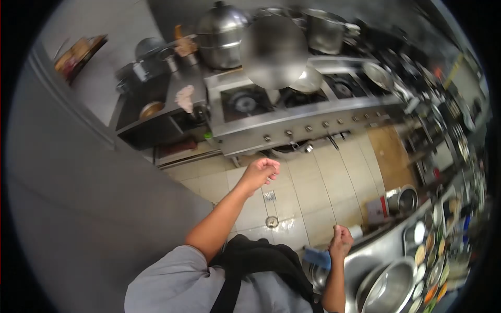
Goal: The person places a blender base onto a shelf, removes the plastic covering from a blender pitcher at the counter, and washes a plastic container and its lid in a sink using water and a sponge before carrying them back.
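Observation:
My left hand (261, 175) is held out over the tiled floor, its fingers loosely curled and nothing visible in them. Lower right, my right hand (341, 240) is also closed, with no object showing in it. It is beside the edge of a steel counter (355, 263). Close to that wrist is a blue item (317, 257) whose kind I cannot make out. A large steel bowl (387, 287) sits on the counter to the right of my right forearm.
A steel gas stove (308, 117) stands ahead, bearing a lidded pot (222, 39), a stockpot (324, 34) and a pan (378, 75). Several small ingredient containers (420, 255) line the counter. A grey panel (104, 208) rises on the left. A floor drain (272, 221) lies below my left hand.

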Demonstrator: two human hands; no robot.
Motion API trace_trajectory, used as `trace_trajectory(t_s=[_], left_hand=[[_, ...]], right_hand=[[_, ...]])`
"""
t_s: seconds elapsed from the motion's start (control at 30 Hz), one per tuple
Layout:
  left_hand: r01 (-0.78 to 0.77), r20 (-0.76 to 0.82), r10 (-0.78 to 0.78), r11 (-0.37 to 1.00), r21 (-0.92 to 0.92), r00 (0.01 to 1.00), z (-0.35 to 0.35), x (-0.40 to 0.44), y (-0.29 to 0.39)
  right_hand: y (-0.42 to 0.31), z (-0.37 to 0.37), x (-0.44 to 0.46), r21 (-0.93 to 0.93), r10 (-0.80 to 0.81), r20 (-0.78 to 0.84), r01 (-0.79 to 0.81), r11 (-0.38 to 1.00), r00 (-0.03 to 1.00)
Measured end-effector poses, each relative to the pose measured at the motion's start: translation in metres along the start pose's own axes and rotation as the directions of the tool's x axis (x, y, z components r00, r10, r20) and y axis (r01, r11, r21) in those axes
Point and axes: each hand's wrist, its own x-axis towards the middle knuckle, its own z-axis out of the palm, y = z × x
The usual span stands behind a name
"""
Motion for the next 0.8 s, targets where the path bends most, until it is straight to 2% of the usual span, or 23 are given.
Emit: trace_trajectory(t_s=[0.07,0.13,0.17,0.2,0.23,0.27,0.3,0.33,0.37,0.4,0.43,0.5,0.6,0.67,0.73,0.77,0.8], left_hand=[[-0.06,-0.106,0.057,0.998,-0.021,0.993,-0.017,0.004,0.021],[-0.357,-0.22,0.309,0.907,-0.225,0.925,-0.035,0.003,0.05],[-0.489,-0.243,0.427,0.801,-0.346,0.871,-0.047,-0.001,0.069],[-0.639,-0.216,0.605,0.682,-0.356,0.766,-0.058,-0.007,0.096],[-0.761,-0.188,0.76,0.533,-0.37,0.623,-0.068,-0.015,0.126],[-0.8,-0.159,0.822,0.458,-0.389,0.547,-0.072,-0.028,0.156],[-0.835,-0.131,0.88,0.374,-0.403,0.457,-0.074,-0.039,0.185],[-0.856,-0.075,0.939,0.27,-0.441,0.335,-0.074,-0.043,0.21],[-0.864,-0.023,0.979,0.168,-0.475,0.203,-0.075,-0.044,0.232],[-0.939,0.135,0.988,0.11,-0.327,0.069,-0.089,-0.042,0.256],[-0.937,0.103,0.992,0.108,-0.333,0.078,-0.085,-0.043,0.277],[-0.956,0.168,0.986,0.07,-0.286,0.022,-0.085,-0.029,0.306],[-0.975,0.223,0.973,-0.002,-0.22,-0.053,-0.093,-0.004,0.334],[-0.987,0.234,0.971,-0.019,-0.158,-0.056,-0.103,0.012,0.346],[-0.994,0.229,0.972,-0.036,-0.1,-0.059,-0.116,0.025,0.353],[-0.996,0.226,0.972,-0.046,-0.072,-0.061,-0.124,0.029,0.356],[-0.997,0.228,0.972,-0.053,-0.049,-0.063,-0.133,0.034,0.358]], right_hand=[[-0.039,0.021,0.026,0.047,0.079,0.102,-0.084,0.995,0.992],[-0.039,0.052,0.059,0.033,0.084,0.149,-0.089,0.995,0.985],[-0.032,0.068,0.076,-0.021,0.084,0.173,-0.082,0.996,0.981],[-0.025,0.084,0.089,-0.07,0.137,0.189,-0.126,0.99,0.972],[0.022,0.095,0.114,-0.244,0.088,0.244,-0.026,0.969,0.966],[0.088,0.103,0.139,-0.402,0.038,0.304,0.092,0.911,0.952],[0.144,0.107,0.152,-0.473,0.086,0.339,0.091,0.876,0.937],[0.125,0.108,0.152,-0.607,0.311,0.383,-0.017,0.795,0.87],[0.137,0.114,0.154,-0.612,0.198,0.429,0.123,0.781,0.881],[0.157,0.112,0.164,-0.609,0.09,0.481,0.259,0.749,0.872],[0.168,0.113,0.175,-0.643,0.154,0.519,0.265,0.719,0.841],[0.178,0.124,0.205,-0.719,0.301,0.552,0.261,0.644,0.777],[0.184,0.154,0.279,-0.757,0.376,0.607,0.365,0.542,0.7],[0.194,0.183,0.346,-0.69,0.303,0.719,0.591,0.418,0.625],[0.184,0.227,0.416,-0.483,0.12,0.875,0.857,0.177,0.469],[0.167,0.246,0.44,-0.632,0.178,0.752,0.616,0.47,0.635],[0.136,0.268,0.453,-0.585,0.26,0.594,0.187,0.789,0.761]])
